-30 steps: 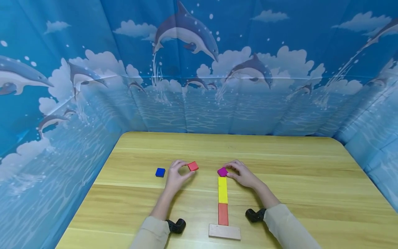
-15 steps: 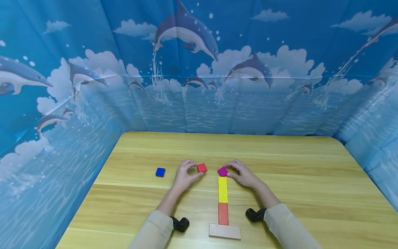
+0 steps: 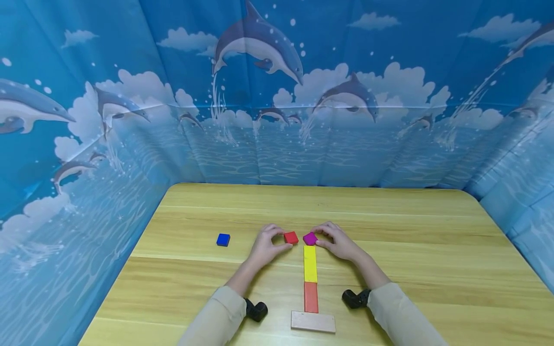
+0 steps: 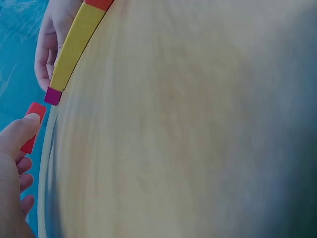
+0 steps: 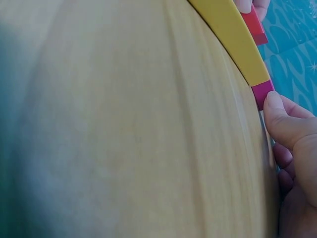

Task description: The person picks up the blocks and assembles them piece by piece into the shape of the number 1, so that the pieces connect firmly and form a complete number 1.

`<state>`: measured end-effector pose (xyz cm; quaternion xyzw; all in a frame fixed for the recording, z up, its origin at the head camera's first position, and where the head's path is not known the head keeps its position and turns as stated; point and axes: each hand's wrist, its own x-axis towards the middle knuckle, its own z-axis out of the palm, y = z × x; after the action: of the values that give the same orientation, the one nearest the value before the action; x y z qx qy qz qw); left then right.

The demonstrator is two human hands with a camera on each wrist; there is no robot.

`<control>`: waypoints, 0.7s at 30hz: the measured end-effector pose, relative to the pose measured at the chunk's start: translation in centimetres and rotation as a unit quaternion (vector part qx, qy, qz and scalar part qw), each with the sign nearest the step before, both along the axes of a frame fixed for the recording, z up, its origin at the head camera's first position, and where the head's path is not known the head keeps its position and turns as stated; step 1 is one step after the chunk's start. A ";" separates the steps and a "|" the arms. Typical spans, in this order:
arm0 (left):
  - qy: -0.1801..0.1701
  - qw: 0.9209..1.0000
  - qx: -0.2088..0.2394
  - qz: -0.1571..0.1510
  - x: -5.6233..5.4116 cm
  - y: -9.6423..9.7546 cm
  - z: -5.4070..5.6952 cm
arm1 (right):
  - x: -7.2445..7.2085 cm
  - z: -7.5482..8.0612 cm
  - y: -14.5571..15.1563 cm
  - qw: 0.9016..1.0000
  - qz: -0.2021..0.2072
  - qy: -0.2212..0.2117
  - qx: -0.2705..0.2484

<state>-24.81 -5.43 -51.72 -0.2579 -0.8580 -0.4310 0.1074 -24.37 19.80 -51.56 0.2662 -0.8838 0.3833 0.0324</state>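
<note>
My left hand (image 3: 265,246) pinches a red block (image 3: 291,238) between thumb and fingers, a short gap left of a purple block (image 3: 310,239). In the left wrist view the thumb (image 4: 30,121) presses on the red block's face. My right hand (image 3: 339,242) pinches the purple block from its right side; the right wrist view shows the thumb against the purple block (image 5: 262,94). That block meets the far end of a yellow block (image 3: 310,263). Nearer to me, a longer red block (image 3: 310,297) continues the line, ending at a pale wooden block (image 3: 313,322) laid crosswise.
A blue block (image 3: 223,240) lies on the wooden table (image 3: 411,226) to the left of my left hand. Black devices (image 3: 257,311) are strapped at both wrists. A blue curtain (image 3: 277,144) with dolphins hangs behind the table and along its sides.
My left hand has moved right with the red block, bringing it close to the purple block. The right hand stays in place, still pinching the purple block.
</note>
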 end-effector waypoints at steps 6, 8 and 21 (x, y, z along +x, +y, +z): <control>-0.002 1.000 -0.013 -0.009 -0.1 0.7 0.0 | 0.1 -0.1 0.1 1.000 0.002 0.003 0.000; -0.006 1.000 -0.018 -0.010 -0.1 0.8 0.0 | 0.1 0.0 0.1 1.000 0.003 0.002 -0.001; -0.017 0.999 -0.042 -0.006 0.0 1.5 -0.5 | 0.0 -0.3 0.2 1.000 0.004 0.010 -0.003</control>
<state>-24.85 -3.89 -52.21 -0.2600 -0.8753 -0.3999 0.0796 -24.38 20.05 -51.85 0.2737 -0.8812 0.3834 0.0405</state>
